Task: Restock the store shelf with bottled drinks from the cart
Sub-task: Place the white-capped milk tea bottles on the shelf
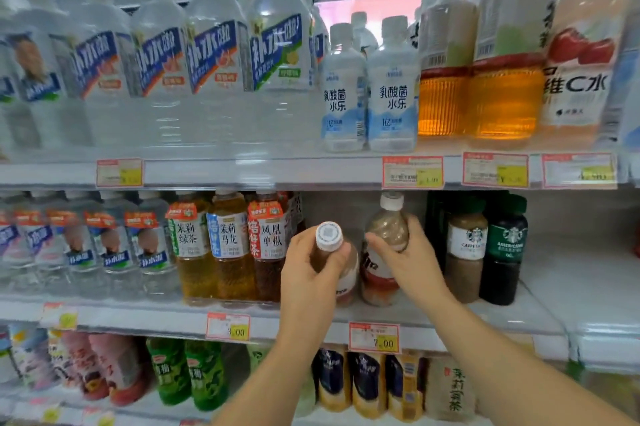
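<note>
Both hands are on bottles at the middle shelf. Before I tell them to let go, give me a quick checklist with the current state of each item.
1. Left hand grip on the white-capped brown milk-tea bottle: ok, fingers wrap the neck.
2. Right hand grip on the second white-capped brown bottle: ok, closed around its upper body.
3. Right bottle upright on the white middle shelf: ok, base appears seated.
4. Left bottle upright: not ok, it tilts toward the camera, cap facing us.
5. Clearance from the Starbucks latte bottle beside it: ok, a gap shows.
6. Room behind both bottles: cannot tell, hands block it.
</note>
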Demonstrator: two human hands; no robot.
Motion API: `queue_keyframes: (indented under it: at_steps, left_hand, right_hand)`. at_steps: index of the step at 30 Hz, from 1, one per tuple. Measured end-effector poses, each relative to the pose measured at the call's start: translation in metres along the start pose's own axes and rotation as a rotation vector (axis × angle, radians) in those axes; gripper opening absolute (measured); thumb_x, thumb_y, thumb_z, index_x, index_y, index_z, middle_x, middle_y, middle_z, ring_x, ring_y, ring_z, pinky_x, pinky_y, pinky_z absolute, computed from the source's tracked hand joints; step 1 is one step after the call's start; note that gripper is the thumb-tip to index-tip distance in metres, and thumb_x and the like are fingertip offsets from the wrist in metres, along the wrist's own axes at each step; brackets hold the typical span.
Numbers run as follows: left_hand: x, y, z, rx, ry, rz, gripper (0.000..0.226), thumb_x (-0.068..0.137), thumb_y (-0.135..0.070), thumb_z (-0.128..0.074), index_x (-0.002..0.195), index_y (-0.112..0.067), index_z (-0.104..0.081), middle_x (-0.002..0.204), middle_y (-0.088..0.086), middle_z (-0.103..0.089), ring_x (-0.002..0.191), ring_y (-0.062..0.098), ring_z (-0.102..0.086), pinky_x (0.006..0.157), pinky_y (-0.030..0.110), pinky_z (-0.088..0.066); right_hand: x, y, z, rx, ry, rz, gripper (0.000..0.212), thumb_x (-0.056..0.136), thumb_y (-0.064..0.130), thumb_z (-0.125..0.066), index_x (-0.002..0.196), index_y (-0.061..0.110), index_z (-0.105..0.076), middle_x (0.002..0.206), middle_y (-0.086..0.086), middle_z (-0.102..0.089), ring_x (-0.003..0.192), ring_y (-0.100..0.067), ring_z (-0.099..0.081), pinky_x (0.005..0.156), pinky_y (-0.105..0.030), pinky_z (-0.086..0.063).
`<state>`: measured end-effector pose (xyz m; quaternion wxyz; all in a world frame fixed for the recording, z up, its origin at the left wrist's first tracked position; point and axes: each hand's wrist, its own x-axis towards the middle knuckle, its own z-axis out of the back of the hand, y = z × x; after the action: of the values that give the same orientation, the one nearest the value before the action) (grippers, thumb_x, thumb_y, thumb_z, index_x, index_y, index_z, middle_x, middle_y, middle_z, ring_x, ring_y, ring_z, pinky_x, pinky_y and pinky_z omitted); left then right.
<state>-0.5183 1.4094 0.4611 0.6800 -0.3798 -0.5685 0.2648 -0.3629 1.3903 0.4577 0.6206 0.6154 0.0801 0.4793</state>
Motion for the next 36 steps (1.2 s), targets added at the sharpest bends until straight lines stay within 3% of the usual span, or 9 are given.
queue_keyframes:
  at_steps: [4, 11, 14, 18, 22, 24, 28, 33, 36]
  left_hand:
    - [0.013, 0.000, -0.008, 0.003, -0.025, 0.033, 0.028, 0.084, -0.022, -0.066, 0.096, -0.044, -0.054, 0.108, -0.014, -0.058, 0.097, -0.008, -0.053, 0.086, 0.016, -0.043]
    - [0.054, 0.014, -0.021, 0.011, 0.025, 0.106, 0.016, 0.086, -0.034, -0.062, 0.101, -0.030, -0.063, 0.102, -0.005, -0.066, 0.098, 0.010, -0.060, 0.089, 0.034, -0.048]
    - [0.066, 0.017, -0.031, -0.015, 0.009, 0.120, 0.004, 0.089, -0.029, -0.059, 0.092, -0.032, -0.058, 0.093, -0.009, -0.065, 0.091, 0.007, -0.060, 0.076, 0.022, -0.044]
    - [0.062, 0.031, -0.034, 0.004, 0.003, 0.080, 0.033, 0.088, -0.029, -0.061, 0.116, -0.038, -0.046, 0.102, -0.022, -0.056, 0.093, -0.012, -0.052, 0.073, 0.004, -0.037]
    - [0.041, 0.063, -0.023, 0.096, 0.160, 0.091, 0.084, 0.081, -0.023, -0.068, 0.137, -0.046, -0.011, 0.135, -0.018, -0.041, 0.124, -0.003, -0.040, 0.101, 0.016, -0.031]
    - [0.035, 0.074, -0.015, 0.129, 0.270, 0.117, 0.098, 0.077, -0.020, -0.068, 0.137, -0.049, 0.004, 0.140, -0.017, -0.036, 0.127, -0.003, -0.038, 0.100, 0.012, -0.030]
    - [0.035, 0.078, -0.007, 0.126, 0.357, 0.142, 0.100, 0.078, -0.016, -0.068, 0.143, -0.044, 0.001, 0.132, -0.021, -0.046, 0.115, -0.014, -0.044, 0.088, 0.001, -0.035]
    - [0.037, 0.082, -0.013, 0.148, 0.303, 0.126, 0.098, 0.076, -0.018, -0.072, 0.144, -0.042, -0.006, 0.134, -0.016, -0.049, 0.119, -0.007, -0.046, 0.096, 0.013, -0.038]
    - [0.039, 0.082, -0.013, 0.175, 0.289, 0.119, 0.099, 0.075, -0.015, -0.072, 0.142, -0.045, -0.006, 0.136, -0.013, -0.047, 0.123, -0.002, -0.044, 0.104, 0.023, -0.037]
  right_hand:
    - [0.009, -0.016, -0.006, -0.006, 0.023, -0.100, 0.070, 0.066, 0.033, -0.082, 0.126, 0.029, -0.044, 0.107, 0.011, -0.061, 0.099, -0.009, -0.059, 0.083, -0.022, -0.045]
    - [0.015, -0.029, 0.003, -0.022, 0.087, -0.178, 0.072, 0.068, 0.022, -0.079, 0.128, 0.023, -0.038, 0.100, 0.014, -0.056, 0.092, -0.003, -0.055, 0.080, -0.021, -0.042]
    - [0.009, -0.035, -0.003, -0.054, 0.105, -0.185, 0.074, 0.067, 0.027, -0.081, 0.126, 0.025, -0.037, 0.102, 0.016, -0.054, 0.093, -0.001, -0.053, 0.076, -0.019, -0.041]
    - [0.007, -0.047, -0.014, -0.178, -0.002, -0.138, 0.098, 0.048, 0.041, -0.088, 0.129, 0.021, -0.037, 0.117, 0.005, -0.049, 0.110, -0.014, -0.049, 0.090, -0.030, -0.043]
    - [0.012, -0.047, -0.009, -0.181, 0.043, -0.141, 0.094, 0.047, 0.043, -0.087, 0.124, 0.026, -0.037, 0.113, 0.008, -0.052, 0.106, -0.012, -0.052, 0.086, -0.028, -0.044]
    - [0.016, -0.045, -0.003, -0.161, 0.114, -0.163, 0.086, 0.052, 0.037, -0.086, 0.121, 0.028, -0.037, 0.108, 0.011, -0.056, 0.101, -0.009, -0.056, 0.083, -0.026, -0.045]
    - [0.023, -0.044, 0.004, -0.088, 0.279, -0.220, 0.088, 0.059, 0.029, -0.080, 0.132, 0.027, -0.031, 0.112, 0.013, -0.055, 0.103, -0.004, -0.054, 0.086, -0.024, -0.044]
    - [0.015, -0.049, -0.007, -0.206, 0.115, -0.154, 0.107, 0.036, 0.055, -0.085, 0.127, 0.031, -0.036, 0.118, 0.008, -0.054, 0.112, -0.012, -0.052, 0.094, -0.040, -0.047]
    - [0.010, -0.043, -0.001, -0.182, 0.132, -0.135, 0.094, 0.051, 0.032, -0.083, 0.130, 0.029, -0.032, 0.113, 0.009, -0.053, 0.109, -0.009, -0.053, 0.089, -0.029, -0.046]
